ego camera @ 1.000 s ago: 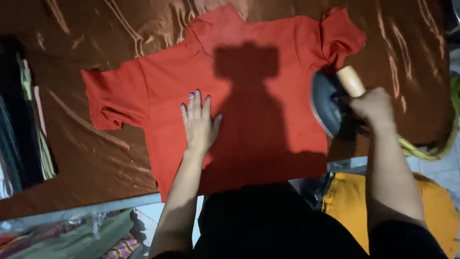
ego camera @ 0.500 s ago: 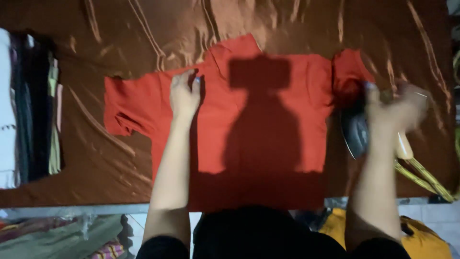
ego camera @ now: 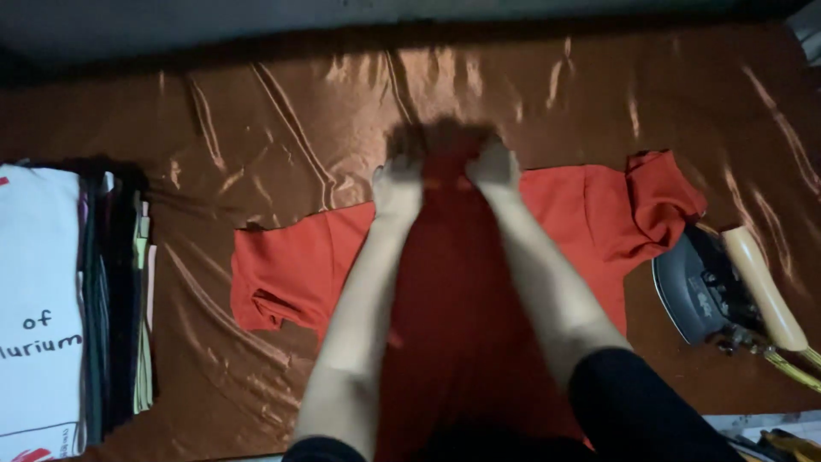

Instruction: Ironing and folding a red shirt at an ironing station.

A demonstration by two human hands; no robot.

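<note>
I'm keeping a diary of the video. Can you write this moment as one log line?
left hand: on shirt collar | right hand: on shirt collar | red shirt: flat on brown cloth | iron: resting at right, untouched

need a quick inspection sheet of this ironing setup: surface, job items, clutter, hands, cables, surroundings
Surface: shiny brown satin cloth, creased, covering the table.
Job's things: red shirt spread flat, both sleeves rumpled; iron with pale handle lying at the shirt's right sleeve, no hand on it.
Clutter: stack of folded clothes at the left edge, a white printed one on top.
Hands: left hand and right hand side by side at the shirt's collar, blurred; grip cannot be told.
Cables: yellowish braided cord leaving the iron's rear.
Surroundings: dark wall strip above; yellow fabric at bottom right.
</note>
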